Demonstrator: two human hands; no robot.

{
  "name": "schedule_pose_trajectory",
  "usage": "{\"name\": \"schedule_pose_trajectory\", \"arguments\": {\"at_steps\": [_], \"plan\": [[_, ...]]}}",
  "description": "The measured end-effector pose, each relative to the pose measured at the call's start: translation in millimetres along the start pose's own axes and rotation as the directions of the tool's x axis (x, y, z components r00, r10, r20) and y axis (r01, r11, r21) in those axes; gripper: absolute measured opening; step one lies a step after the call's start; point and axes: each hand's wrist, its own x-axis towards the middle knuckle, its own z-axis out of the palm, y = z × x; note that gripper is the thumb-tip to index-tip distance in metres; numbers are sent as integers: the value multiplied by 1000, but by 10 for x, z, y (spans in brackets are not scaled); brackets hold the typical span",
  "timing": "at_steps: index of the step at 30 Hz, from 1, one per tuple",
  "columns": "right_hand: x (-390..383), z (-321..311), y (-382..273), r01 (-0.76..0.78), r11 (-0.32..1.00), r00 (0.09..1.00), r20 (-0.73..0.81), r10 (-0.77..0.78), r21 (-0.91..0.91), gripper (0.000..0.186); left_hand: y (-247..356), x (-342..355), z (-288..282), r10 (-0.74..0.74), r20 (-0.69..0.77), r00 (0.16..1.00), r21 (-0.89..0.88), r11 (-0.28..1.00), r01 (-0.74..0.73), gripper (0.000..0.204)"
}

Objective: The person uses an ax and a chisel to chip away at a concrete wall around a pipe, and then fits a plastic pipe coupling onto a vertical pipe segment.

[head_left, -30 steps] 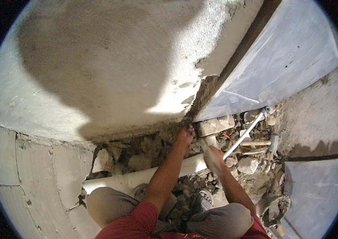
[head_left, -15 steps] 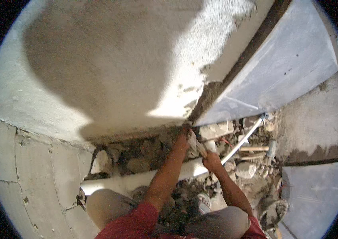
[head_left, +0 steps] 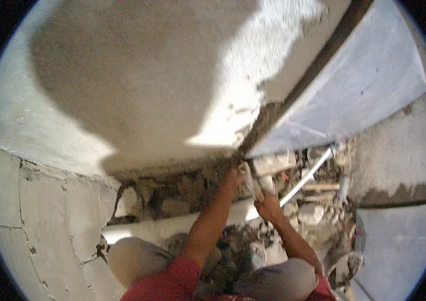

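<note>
Head view: where are the hands?

Frame center, by the foot of the rough wall (head_left: 143, 110): the right hand (head_left: 269, 206) is closed round a pale, blurred tool (head_left: 252, 184) slanting up-left; the left hand (head_left: 232, 178) is beside its far end, grip too blurred to tell.

Which step?

Apparently striking or scraping there; the next move seems to call for careful aim.

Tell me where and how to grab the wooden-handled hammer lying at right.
Grip the hammer by its wooden handle, around mid-length, coming from above. The slim handle lies crosswise among rubble, head to the right; its left end sits near the thin white pipe, so mid-handle likely offers better finger room.
</note>
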Motion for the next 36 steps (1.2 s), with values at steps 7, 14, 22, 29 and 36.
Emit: {"name": "schedule_pose_trajectory", "arguments": {"at_steps": [7, 14, 22, 29, 36], "plan": [[-189, -201, 987, 221, 961, 930, -333, -157, 165, 23, -569, -492, 1203, -336, -117, 935, -203, 929, 308, 16], [-309, -303, 424, 23, 999, 980, -200, -14, 43, 32, -539, -269, 676, -205, 120, 971, -102, 971, 217, 18], [157, 105, 727, -198, 980, 980, -33, 196, -37, 19, -12, -422, 887, -108, 275, 955, 15, 994, 108, 16], [-267, -191, 576, 540, 756, 821, -427, -378, 370, 22, -91, -773, 1085, -261, -229, 938, -236, 950, 206, 18], [130, 108, 307, -90, 994, 993, 81, 85, 58, 45, 288, 100, 279, -76, 332, 940, 143, 989, 30, 18]]}}
